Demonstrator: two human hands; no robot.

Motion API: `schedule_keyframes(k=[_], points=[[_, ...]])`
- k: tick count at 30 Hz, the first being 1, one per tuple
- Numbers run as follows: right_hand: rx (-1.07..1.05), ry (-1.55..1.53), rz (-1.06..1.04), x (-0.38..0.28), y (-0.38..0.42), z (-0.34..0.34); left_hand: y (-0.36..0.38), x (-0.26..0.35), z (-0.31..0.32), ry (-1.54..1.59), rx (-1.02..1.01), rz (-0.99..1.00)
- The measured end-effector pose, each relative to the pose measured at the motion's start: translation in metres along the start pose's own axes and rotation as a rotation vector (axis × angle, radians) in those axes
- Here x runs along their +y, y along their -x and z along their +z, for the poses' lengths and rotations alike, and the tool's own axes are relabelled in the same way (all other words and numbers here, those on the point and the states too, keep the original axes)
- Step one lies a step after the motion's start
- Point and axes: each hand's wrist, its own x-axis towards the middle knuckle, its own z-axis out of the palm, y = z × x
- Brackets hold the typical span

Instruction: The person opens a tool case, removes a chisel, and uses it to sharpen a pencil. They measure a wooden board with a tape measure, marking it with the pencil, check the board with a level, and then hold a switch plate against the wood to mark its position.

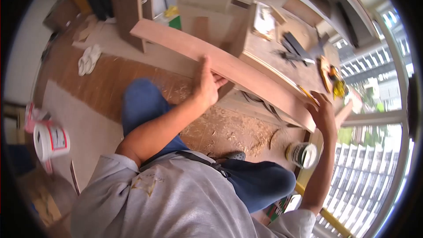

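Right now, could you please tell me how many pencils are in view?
1: the pencil in the right hand, at the edge of the wooden board; others may be hidden.

Smooth, matt wood is shown by the board [246, 74]; the worktop [269, 53] and the floor [110, 88] are also faced with wood. Rough, curled wood is seen in the shavings [246, 132], matt cloth in the shirt [189, 202] and trousers [145, 101], smooth white plastic in the bucket [42, 143].

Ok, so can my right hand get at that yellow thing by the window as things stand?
Probably yes: your right hand is close to the yellow thing, and nothing visible blocks the way, though it may need to put down the pencil first.
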Motion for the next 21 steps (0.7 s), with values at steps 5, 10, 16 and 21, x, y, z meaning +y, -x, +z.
schedule_keyframes(k=[5,10,16,21], points=[[-0.020,0.118,0.024,-0.015,0.013,0.000,-0.003,0.012,-0.010,0.034,-0.048,0.029],[-0.037,0.161,0.000,-0.116,0.089,-0.041,0.046,0.067,-0.046,-0.023,-0.128,0.105],[0.002,-0.084,0.002,-0.162,0.180,-0.030,0.098,0.102,-0.039,-0.115,-0.300,0.084],[0.057,-0.202,0.438,-0.171,0.272,-0.001,0.098,0.068,0.012,-0.214,-0.519,-0.031]])
